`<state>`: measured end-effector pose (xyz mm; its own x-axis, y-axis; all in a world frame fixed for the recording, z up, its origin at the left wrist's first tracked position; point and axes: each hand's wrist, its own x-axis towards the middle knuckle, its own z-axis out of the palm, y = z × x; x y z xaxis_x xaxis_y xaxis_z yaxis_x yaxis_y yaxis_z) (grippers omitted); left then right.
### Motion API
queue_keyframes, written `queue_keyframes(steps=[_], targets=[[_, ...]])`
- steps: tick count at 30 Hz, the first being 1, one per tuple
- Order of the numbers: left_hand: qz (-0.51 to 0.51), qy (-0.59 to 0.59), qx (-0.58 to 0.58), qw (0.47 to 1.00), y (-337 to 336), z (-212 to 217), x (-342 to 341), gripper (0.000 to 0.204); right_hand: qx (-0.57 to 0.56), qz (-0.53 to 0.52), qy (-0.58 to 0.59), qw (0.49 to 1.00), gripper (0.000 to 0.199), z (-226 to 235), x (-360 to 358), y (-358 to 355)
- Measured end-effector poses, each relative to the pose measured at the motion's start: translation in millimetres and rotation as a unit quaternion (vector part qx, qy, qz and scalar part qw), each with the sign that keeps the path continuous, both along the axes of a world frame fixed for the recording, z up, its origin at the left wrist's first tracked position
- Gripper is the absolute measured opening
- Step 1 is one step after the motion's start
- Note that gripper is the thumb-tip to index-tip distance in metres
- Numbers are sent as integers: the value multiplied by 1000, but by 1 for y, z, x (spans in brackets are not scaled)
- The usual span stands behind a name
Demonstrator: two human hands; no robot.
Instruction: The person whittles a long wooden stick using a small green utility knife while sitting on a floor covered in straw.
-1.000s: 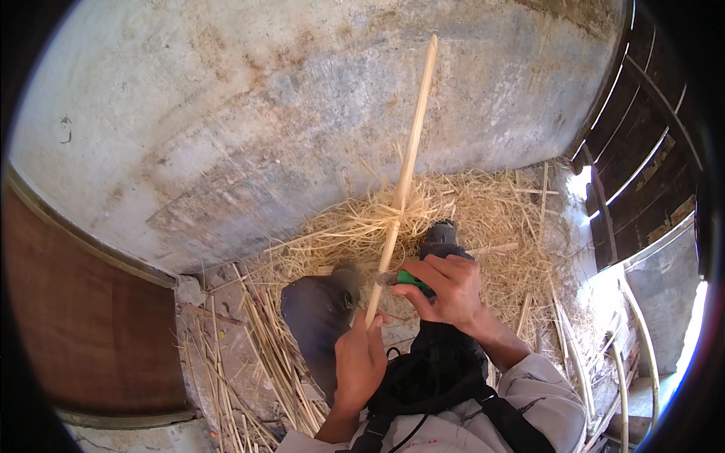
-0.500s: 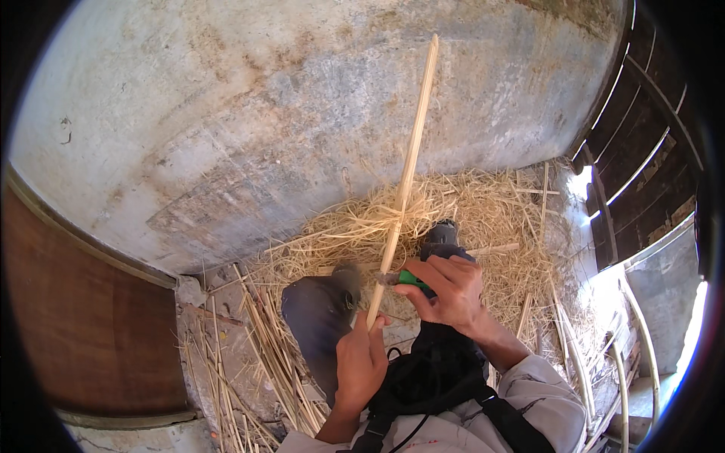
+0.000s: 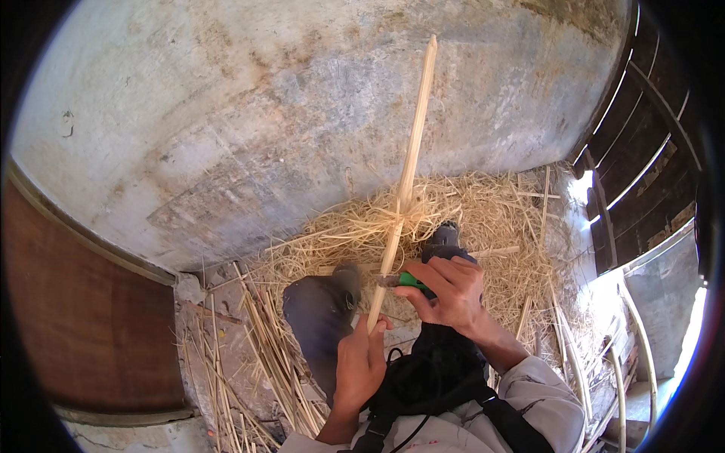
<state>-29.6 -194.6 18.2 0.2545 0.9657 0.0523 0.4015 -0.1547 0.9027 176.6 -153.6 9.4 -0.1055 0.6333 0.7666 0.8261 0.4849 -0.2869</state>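
Note:
My left hand (image 3: 361, 362) grips the lower end of a long pale wooden stick (image 3: 408, 162) that points up and away toward the wall. My right hand (image 3: 447, 292) holds a green-handled knife (image 3: 408, 281) with its blade against the stick just above my left hand. Thin curled shavings (image 3: 370, 226) hang from the stick around its middle. My legs and dark shoes (image 3: 442, 238) show below the stick.
A stained grey concrete wall (image 3: 302, 113) fills the upper view. Straw and shavings (image 3: 498, 219) cover the ground. Loose cane stalks (image 3: 264, 355) lie at the left. A brown wooden panel (image 3: 83, 317) stands at the left, dark wooden slats (image 3: 642, 166) at the right.

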Motion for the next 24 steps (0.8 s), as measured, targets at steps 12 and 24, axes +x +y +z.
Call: queue_keyframes(steps=[12,24], targets=[[-11,-57,-46,997,-13,-11,-10,17,21,-20,68,997,24,7,19,18],[3,-44,0,999,0,-13,-11,17,-78,77,25,994,30,4,7,-5]])
